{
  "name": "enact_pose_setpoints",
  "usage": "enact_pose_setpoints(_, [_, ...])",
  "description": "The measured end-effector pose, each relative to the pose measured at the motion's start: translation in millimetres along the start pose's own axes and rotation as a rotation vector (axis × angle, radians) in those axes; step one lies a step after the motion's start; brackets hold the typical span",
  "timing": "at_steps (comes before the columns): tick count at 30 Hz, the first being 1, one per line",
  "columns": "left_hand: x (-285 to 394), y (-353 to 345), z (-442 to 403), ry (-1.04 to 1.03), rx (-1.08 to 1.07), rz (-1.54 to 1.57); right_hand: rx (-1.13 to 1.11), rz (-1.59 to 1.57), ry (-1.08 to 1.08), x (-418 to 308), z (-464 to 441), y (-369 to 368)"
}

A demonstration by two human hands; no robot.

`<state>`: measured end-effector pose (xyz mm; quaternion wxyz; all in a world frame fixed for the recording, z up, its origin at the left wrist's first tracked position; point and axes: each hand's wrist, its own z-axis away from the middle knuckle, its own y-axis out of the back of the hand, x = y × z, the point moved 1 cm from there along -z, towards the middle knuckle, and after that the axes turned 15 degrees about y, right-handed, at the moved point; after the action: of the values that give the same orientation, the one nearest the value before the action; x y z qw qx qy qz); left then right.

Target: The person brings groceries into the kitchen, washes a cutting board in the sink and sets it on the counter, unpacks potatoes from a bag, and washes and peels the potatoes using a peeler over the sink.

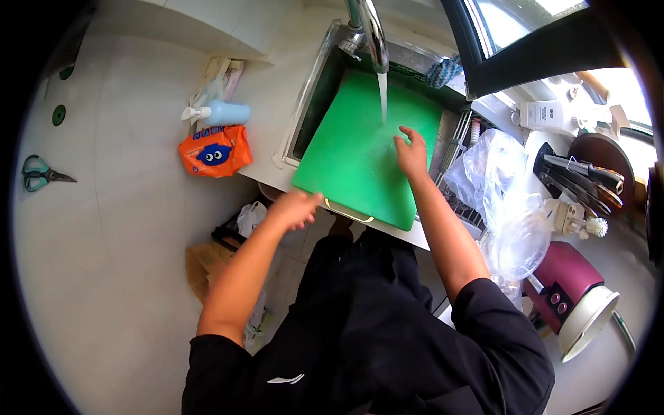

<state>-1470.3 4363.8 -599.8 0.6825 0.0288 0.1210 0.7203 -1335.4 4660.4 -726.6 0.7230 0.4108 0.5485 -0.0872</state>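
A large green cutting board (366, 155) lies tilted over the sink (302, 117), its near edge resting at the counter's front. Water runs from the chrome faucet (374, 41) onto the upper part of the board. Over the board's right side is my right hand (413, 153), thumb and forefinger apart, with nothing held. My left hand (296, 209) is at the board's near left corner, fingers curled; whether it grips the corner is hard to tell. A pale curved handle (349, 211) shows at the board's near edge.
Left of the sink are an orange wipes pack (216, 152) and a blue pump bottle (227, 113). Scissors (43, 173) lie farther left. On the right are plastic bags (487, 173), a knife holder (577, 180) and a maroon appliance (564, 283). A dark window frame (539, 52) juts in above.
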Motion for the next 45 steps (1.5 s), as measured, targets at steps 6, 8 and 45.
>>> enact_pose_setpoints(6, [3,-98,-2,-0.058,-0.474,1.078,-0.048,0.258,0.118,9,-24,-23])
enact_pose_setpoints(8, [12,-107,2,-0.299,-0.423,1.317,-0.128,0.335,0.127,5,-27,-27])
enact_pose_setpoints(45, [120,42,142,-0.61,-0.28,1.087,-0.384,-0.025,-0.189,71,-159,-47])
